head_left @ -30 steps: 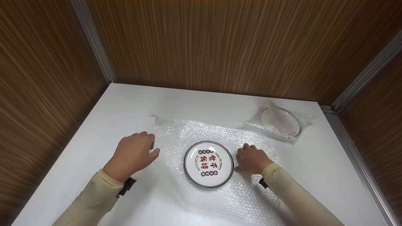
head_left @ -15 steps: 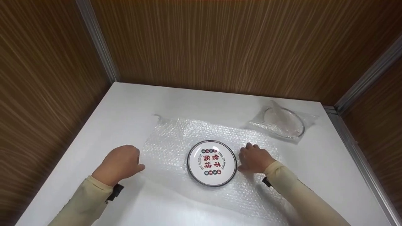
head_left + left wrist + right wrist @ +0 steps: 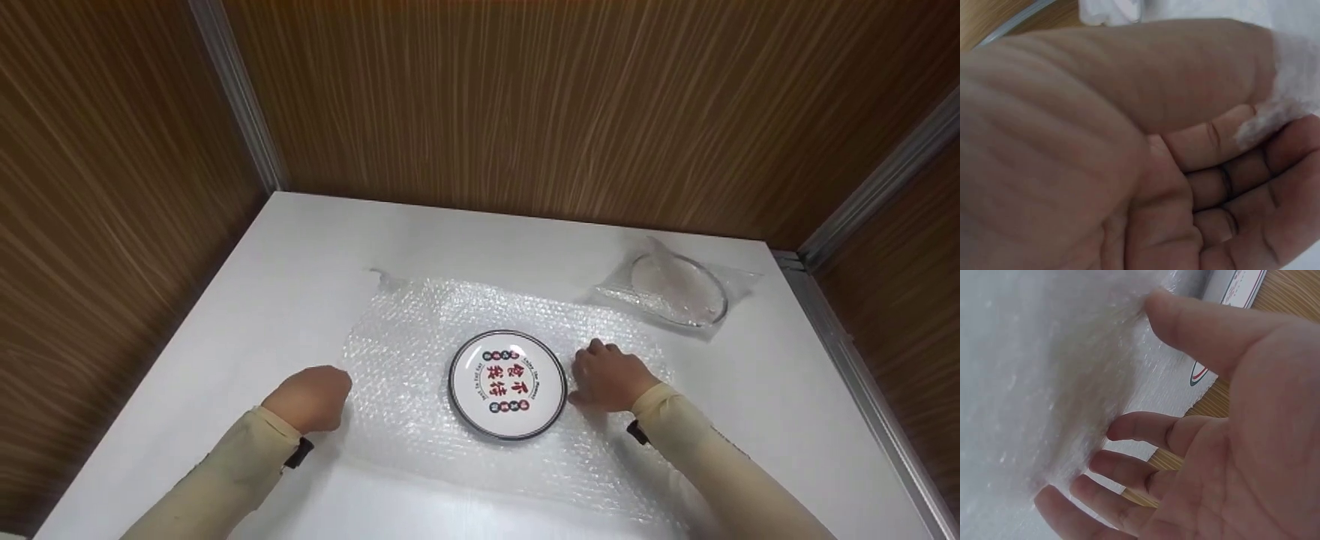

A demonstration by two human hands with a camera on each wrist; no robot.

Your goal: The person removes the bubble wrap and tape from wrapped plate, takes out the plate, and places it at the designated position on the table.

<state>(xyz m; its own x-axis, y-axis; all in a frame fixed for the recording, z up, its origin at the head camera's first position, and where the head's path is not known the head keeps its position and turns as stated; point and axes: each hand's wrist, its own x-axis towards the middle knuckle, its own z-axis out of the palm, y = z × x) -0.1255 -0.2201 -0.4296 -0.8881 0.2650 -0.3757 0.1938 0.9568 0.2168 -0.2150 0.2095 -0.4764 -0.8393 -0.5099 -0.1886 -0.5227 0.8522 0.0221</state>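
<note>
A round white plate point(image 3: 508, 385) with a dark rim and red characters lies on a spread sheet of bubble wrap point(image 3: 405, 337). My left hand point(image 3: 311, 399) is at the sheet's left edge. In the left wrist view, the thumb and curled fingers of that hand point(image 3: 1145, 152) pinch a bit of the bubble wrap point(image 3: 1303, 62). Just right of the plate, my right hand point(image 3: 609, 377) rests on the sheet. Seen from the right wrist, its spread fingers point(image 3: 1140, 426) touch the bubble wrap point(image 3: 1027, 382) with their tips.
A plate point(image 3: 675, 289) wrapped in clear bubble wrap lies at the back right of the white table point(image 3: 330, 240). Wood-grain panels point(image 3: 487, 112) stand behind the table and on both sides.
My left hand has moved left and toward me to the sheet's left edge, then closed on the bubble wrap there. The right hand stays beside the plate.
</note>
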